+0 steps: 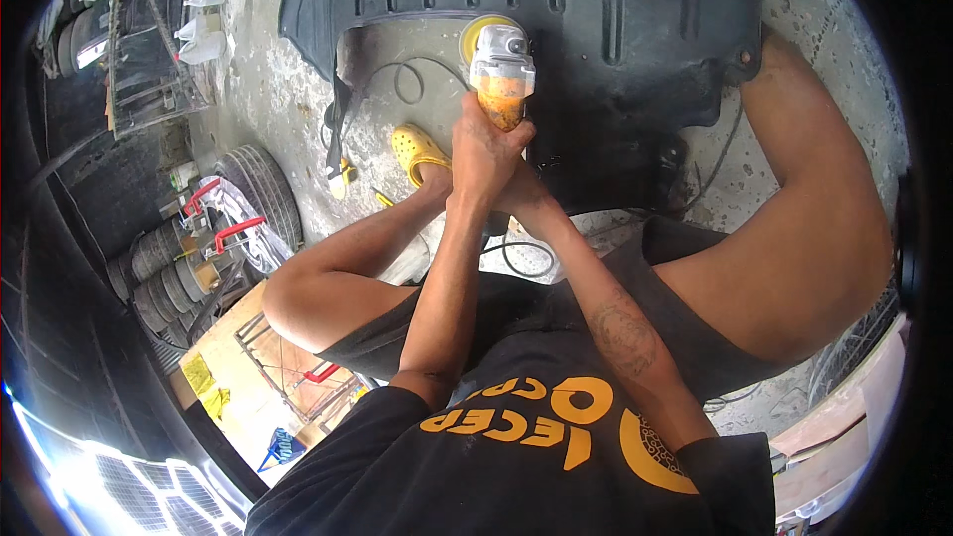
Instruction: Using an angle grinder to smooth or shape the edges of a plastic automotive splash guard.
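Observation:
Both my hands grip an orange angle grinder (505, 82) with a grey head, held over the cut-out edge of a large black ribbed plastic panel (595, 89). My left hand (484, 141) wraps around the body just behind the grinder's head. Farther back, my right hand (525, 193) holds the rear of the tool, partly hidden by the left hand and wrist. A yellow disc (480, 37) on the grinder lies at the panel's inner edge; whether it touches or spins I cannot tell. The panel spreads across the floor between my legs.
A thin black cable (408, 82) loops on the stained concrete floor (305, 156). My foot wears a yellow clog (418, 152). Over to the left are a tyre (260, 190), red-handled clamps (240, 233), white plastic bottles (201, 37) and a wooden board (246, 365).

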The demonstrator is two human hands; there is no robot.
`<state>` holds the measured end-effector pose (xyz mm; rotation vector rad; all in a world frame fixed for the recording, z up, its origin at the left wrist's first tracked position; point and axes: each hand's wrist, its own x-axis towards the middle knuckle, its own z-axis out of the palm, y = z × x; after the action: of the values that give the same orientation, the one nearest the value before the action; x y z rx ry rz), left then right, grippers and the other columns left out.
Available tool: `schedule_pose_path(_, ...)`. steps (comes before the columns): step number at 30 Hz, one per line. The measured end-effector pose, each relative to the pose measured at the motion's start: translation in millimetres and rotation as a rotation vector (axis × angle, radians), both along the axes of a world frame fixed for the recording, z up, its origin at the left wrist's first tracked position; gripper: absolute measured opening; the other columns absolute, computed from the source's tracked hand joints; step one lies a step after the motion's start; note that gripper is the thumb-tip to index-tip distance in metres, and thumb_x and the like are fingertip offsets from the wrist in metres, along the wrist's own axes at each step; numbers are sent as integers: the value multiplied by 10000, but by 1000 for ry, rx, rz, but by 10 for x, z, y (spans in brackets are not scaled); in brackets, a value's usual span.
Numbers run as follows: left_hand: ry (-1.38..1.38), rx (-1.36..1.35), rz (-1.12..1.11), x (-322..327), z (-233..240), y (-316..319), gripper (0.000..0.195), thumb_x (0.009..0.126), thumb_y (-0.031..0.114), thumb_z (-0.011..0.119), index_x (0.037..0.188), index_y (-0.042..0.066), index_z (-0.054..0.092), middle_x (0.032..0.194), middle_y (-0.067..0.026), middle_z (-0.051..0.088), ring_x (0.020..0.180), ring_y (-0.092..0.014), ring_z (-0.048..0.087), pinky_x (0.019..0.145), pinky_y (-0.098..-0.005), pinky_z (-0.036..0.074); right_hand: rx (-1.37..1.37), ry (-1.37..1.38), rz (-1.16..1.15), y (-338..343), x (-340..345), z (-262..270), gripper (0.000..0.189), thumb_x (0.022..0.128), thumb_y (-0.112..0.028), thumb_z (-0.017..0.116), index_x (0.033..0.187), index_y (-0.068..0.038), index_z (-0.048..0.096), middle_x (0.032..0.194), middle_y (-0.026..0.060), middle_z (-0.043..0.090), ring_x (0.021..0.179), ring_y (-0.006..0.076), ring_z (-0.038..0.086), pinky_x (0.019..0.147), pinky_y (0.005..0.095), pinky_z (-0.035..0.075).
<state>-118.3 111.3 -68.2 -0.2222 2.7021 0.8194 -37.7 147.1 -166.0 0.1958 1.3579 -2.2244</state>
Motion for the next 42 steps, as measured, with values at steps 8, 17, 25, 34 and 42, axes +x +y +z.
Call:
schedule_pose_path(8,4,-17,-1,14,8,-61,525,759,170,794,1126,-87,521,999,-326,700,968,-472,698,865,-476,542,-43,-19,-9,12,-4,101,1075,680,-362,916,1521,-32,332,1403,138,591,1310,236,565,1077,362,457)
schedule_pose_path(17,-1,-16,-10,0,6,-20,517,757,179,794,1107,-91,525,972,-327,702,937,-470,703,837,-474,549,-100,-97,23,123,22,143,1082,676,-355,921,1527,-42,330,1400,120,592,1303,222,565,1073,358,462)
schedule_pose_path(25,2,-17,-15,0,26,-10,518,758,178,789,1108,-98,525,962,-323,706,922,-468,707,829,-476,553,-36,-90,-35,169,11,287,699,837,-201,813,1430,-3,502,1372,94,612,1233,136,557,1032,323,463)
schedule_pose_path(34,17,-19,-26,7,-20,-46,521,755,173,789,1112,-103,528,961,-328,703,927,-467,707,829,-477,554,-48,-50,-15,201,-34,355,714,832,-228,824,1432,-12,503,1373,105,612,1247,152,561,1029,331,468)
schedule_pose_path(42,50,5,-51,-6,-48,-62,521,746,191,789,1088,-100,523,944,-329,700,908,-467,706,819,-477,552,-10,-84,60,172,-32,216,999,694,-328,910,1491,-19,392,1400,132,589,1295,226,571,1077,357,453)
